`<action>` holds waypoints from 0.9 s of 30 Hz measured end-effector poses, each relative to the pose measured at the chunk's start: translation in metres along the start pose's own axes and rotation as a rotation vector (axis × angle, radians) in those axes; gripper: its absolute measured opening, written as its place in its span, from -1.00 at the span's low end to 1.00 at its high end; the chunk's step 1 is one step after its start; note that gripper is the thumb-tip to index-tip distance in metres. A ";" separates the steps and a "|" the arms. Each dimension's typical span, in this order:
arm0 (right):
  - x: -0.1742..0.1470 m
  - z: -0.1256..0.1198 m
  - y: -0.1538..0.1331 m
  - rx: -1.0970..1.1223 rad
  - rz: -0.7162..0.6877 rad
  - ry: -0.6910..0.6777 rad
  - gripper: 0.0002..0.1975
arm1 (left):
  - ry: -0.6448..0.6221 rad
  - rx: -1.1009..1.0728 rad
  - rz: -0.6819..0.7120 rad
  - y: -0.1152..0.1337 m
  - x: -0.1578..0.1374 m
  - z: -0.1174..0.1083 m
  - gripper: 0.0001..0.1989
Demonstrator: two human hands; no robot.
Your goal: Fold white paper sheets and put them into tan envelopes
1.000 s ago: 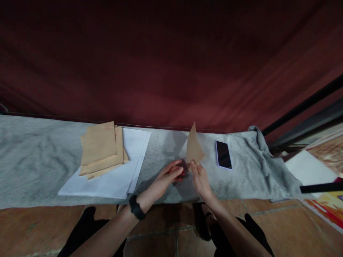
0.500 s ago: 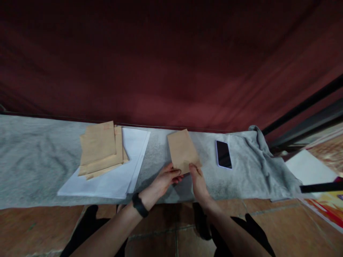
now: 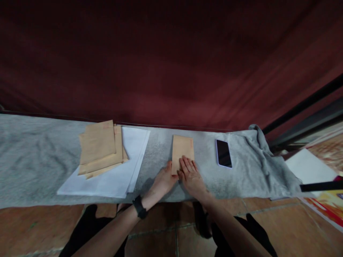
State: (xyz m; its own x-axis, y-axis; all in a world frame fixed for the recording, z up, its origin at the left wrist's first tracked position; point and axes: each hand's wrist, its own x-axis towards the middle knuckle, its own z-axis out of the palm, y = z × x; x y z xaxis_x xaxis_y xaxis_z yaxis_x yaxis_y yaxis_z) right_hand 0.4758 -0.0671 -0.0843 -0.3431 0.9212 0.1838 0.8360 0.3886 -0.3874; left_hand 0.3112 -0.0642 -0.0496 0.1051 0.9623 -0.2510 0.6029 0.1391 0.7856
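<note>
A brown paper envelope (image 3: 179, 146) with small red print near its upper right corner lies on the grey cloth, its long side pointing away from me. My right hand (image 3: 191, 176) rests on the lower right part of the envelope, palm down with the fingers stretched out. At the lower left corner, my left hand (image 3: 164, 180) grips the envelope's edge, the thumb along its side and fingertips partly hidden under it. A black watch (image 3: 139, 207) is on my left wrist. To the left, several similar brown envelopes (image 3: 100, 141) lie in a loose stack on white paper sheets (image 3: 107, 185).
A phone (image 3: 223, 153) in a lilac case lies right of my hands. The grey cloth (image 3: 34, 160) covers a narrow bench, bunched at its right end. Behind it hangs dark red fabric (image 3: 160, 89). Black bars (image 3: 321, 187) and printed sheets (image 3: 332, 205) are at the far right.
The envelope has turned over and straightened, now showing red print, and is down on the cloth. My right hand has gone from pinching its edge to lying flat on it.
</note>
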 end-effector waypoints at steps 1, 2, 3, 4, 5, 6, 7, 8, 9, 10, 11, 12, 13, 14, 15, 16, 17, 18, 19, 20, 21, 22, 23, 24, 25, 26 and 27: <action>0.000 0.000 0.000 -0.059 -0.013 -0.019 -0.45 | 0.030 0.169 0.009 0.002 -0.004 0.000 -0.47; 0.000 -0.001 0.002 -0.100 -0.026 -0.036 -0.44 | 0.047 0.309 0.015 0.004 -0.008 0.000 -0.44; 0.002 -0.002 0.004 -0.126 -0.040 -0.053 -0.44 | 0.059 0.418 0.022 0.005 -0.012 0.000 -0.42; 0.003 -0.004 0.006 -0.140 -0.054 -0.069 -0.44 | 0.075 0.504 0.046 0.005 -0.015 0.000 -0.42; 0.005 -0.005 0.009 -0.148 -0.065 -0.084 -0.44 | 0.097 0.570 0.088 0.005 -0.018 0.000 -0.46; 0.008 -0.007 0.012 -0.153 -0.070 -0.098 -0.44 | 0.124 0.620 0.151 0.004 -0.020 0.001 -0.52; 0.011 -0.009 0.015 -0.156 -0.068 -0.111 -0.44 | 0.151 0.659 0.230 0.002 -0.022 0.003 -0.58; 0.013 -0.010 0.018 -0.159 -0.062 -0.123 -0.44 | 0.175 0.689 0.320 0.000 -0.023 0.006 -0.62; 0.016 -0.011 0.021 -0.164 -0.053 -0.134 -0.44 | 0.190 0.710 0.421 -0.003 -0.024 0.009 -0.63; 0.019 -0.012 0.023 -0.172 -0.043 -0.142 -0.44 | 0.194 0.722 0.519 -0.006 -0.025 0.014 -0.63; 0.022 -0.013 0.025 -0.181 -0.038 -0.149 -0.44 | 0.190 0.728 0.604 -0.009 -0.027 0.018 -0.60; 0.025 -0.013 0.028 -0.191 -0.036 -0.151 -0.44 | 0.181 0.731 0.668 -0.012 -0.028 0.023 -0.57; 0.029 -0.014 0.030 -0.202 -0.038 -0.151 -0.44 | 0.170 0.735 0.700 -0.014 -0.031 0.027 -0.53; 0.032 -0.014 0.033 -0.212 -0.039 -0.148 -0.43 | 0.156 0.740 0.717 -0.016 -0.033 0.030 -0.49; 0.035 -0.013 0.035 -0.220 -0.038 -0.143 -0.43 | 0.138 0.743 0.727 -0.018 -0.035 0.032 -0.44; 0.039 -0.013 0.037 -0.227 -0.029 -0.137 -0.43 | 0.120 0.745 0.738 -0.019 -0.038 0.034 -0.40; 0.043 -0.012 0.039 -0.232 -0.013 -0.130 -0.42 | 0.099 0.743 0.755 -0.019 -0.040 0.035 -0.37; 0.047 -0.010 0.040 -0.236 0.009 -0.120 -0.42 | 0.075 0.738 0.777 -0.019 -0.042 0.035 -0.33; 0.051 -0.009 0.042 -0.238 0.035 -0.108 -0.42 | 0.054 0.732 0.796 -0.019 -0.043 0.036 -0.31; 0.055 -0.007 0.043 -0.240 0.060 -0.095 -0.41 | 0.038 0.725 0.807 -0.019 -0.044 0.037 -0.29; 0.060 -0.005 0.043 -0.241 0.083 -0.082 -0.41 | 0.029 0.718 0.811 -0.019 -0.045 0.037 -0.27; 0.064 -0.004 0.044 -0.240 0.101 -0.069 -0.41 | 0.022 0.711 0.811 -0.019 -0.045 0.038 -0.26; 0.069 -0.003 0.044 -0.238 0.117 -0.055 -0.40 | 0.018 0.704 0.808 -0.019 -0.045 0.039 -0.25; 0.073 -0.002 0.045 -0.236 0.132 -0.038 -0.40 | 0.014 0.699 0.804 -0.018 -0.045 0.039 -0.25; 0.077 -0.001 0.046 -0.233 0.144 -0.020 -0.40 | 0.010 0.696 0.802 -0.017 -0.046 0.039 -0.25; 0.081 0.000 0.046 -0.230 0.153 0.000 -0.40 | 0.006 0.697 0.799 -0.016 -0.046 0.039 -0.25; 0.085 0.001 0.047 -0.228 0.159 0.020 -0.40 | 0.002 0.701 0.795 -0.015 -0.047 0.039 -0.25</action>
State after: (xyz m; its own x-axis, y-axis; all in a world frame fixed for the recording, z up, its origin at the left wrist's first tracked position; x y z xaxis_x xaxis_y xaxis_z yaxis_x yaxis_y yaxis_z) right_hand 0.4858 0.0295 -0.0875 -0.1927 0.9688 0.1556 0.9544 0.2220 -0.1999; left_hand 0.3281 -0.1204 -0.0714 0.6690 0.7176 0.1936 0.6829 -0.6963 0.2209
